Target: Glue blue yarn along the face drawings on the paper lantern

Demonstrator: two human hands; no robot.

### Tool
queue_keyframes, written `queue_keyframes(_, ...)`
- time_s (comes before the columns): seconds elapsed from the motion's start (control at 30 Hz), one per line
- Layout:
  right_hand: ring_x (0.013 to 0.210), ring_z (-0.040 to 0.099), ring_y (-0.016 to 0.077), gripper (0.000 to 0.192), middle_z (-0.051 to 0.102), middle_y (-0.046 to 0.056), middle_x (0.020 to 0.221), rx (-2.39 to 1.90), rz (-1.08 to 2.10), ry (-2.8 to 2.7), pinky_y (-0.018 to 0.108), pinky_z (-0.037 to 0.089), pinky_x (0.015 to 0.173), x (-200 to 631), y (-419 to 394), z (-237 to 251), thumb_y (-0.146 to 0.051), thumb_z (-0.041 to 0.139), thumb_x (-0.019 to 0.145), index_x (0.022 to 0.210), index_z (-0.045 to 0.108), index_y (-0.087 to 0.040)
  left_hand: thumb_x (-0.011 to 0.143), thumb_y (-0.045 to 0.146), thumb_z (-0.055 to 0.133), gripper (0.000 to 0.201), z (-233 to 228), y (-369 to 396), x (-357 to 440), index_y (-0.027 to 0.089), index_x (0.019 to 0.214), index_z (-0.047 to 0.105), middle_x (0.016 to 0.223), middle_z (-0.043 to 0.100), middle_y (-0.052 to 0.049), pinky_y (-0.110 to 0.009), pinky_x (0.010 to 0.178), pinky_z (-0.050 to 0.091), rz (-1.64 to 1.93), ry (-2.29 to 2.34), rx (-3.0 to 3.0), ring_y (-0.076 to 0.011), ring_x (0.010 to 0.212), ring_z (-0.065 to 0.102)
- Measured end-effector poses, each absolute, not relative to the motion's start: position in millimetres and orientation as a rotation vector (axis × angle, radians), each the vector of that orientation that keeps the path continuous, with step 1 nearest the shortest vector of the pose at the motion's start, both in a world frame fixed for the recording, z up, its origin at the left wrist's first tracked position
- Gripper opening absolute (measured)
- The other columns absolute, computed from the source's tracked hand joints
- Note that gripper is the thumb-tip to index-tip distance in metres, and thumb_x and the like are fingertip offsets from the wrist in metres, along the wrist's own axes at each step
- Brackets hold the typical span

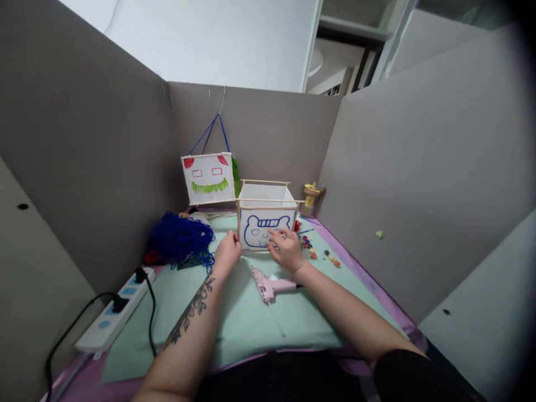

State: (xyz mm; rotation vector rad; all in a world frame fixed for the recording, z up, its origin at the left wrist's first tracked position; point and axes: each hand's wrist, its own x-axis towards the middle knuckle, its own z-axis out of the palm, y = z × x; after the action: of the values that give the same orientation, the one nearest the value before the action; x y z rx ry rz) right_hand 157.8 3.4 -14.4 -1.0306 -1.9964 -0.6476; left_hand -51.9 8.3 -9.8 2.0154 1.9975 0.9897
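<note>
A white paper box lantern (pixel 250 222) framed with thin wooden sticks stands upright in the middle of the table, its top uncovered. A blue animal face is drawn on its front panel. My left hand (pixel 228 252) is closed at the lantern's lower left corner; what its fingers grip, if anything, is hidden. Over the right half of the drawing is my right hand (pixel 287 250), fingers apart and bent, with the fingertips at the panel; I cannot tell whether they touch it. A pink glue gun (pixel 268 286) lies on its side just in front of both hands.
A second lantern (pixel 211 180) hangs by blue cords at the back left. Blue yarn (pixel 180 240) is heaped left, behind a power strip (pixel 115 312) with black cables. Small coloured pieces (pixel 333 259) and a yellow tape roll (pixel 310 195) are right. Grey partitions (pixel 259 128) enclose the table.
</note>
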Motion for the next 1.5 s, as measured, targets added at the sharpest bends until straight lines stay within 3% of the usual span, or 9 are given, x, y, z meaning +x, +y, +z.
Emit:
queue_keyframes(0.77, 0.105, 0.048, 0.0256, 0.022, 0.064, 0.005, 0.117, -1.156, -0.662, -2.059, 0.039, 0.030, 0.090, 154, 4, -7, -0.038, 0.053, 0.085, 0.094, 0.064, -0.022, 0.080, 0.018, 0.042, 0.008, -5, 5, -51, 0.023, 0.084, 0.046, 0.075, 0.061, -0.001, -0.026, 0.055, 0.029, 0.929, 2.019, 2.005, -0.0177, 0.072, 0.058)
queue_keyframes(1.33, 0.101, 0.049, 0.0259, 0.019, 0.069, 0.005, 0.104, -1.148, -0.621, -1.968, 0.039, 0.030, 0.088, 155, 3, -4, -0.035, 0.055, 0.084, 0.089, 0.066, -0.020, 0.080, 0.017, 0.042, 0.007, -6, 6, -53, 0.023, 0.081, 0.045, 0.072, 0.059, -0.001, -0.026, 0.055, 0.028, 0.948, 2.035, 2.006, -0.0176, 0.069, 0.057)
queue_keyframes(1.5, 0.103, 0.048, 0.0275, 0.026, 0.066, 0.008, 0.111, -1.146, -0.613, -1.910, 0.040, 0.031, 0.090, 154, 4, -1, -0.037, 0.055, 0.082, 0.098, 0.064, -0.019, 0.080, 0.017, 0.043, 0.007, -6, 5, -52, 0.023, 0.082, 0.046, 0.074, 0.061, -0.002, -0.026, 0.055, 0.028, 0.944, 2.020, 2.029, -0.0179, 0.071, 0.058)
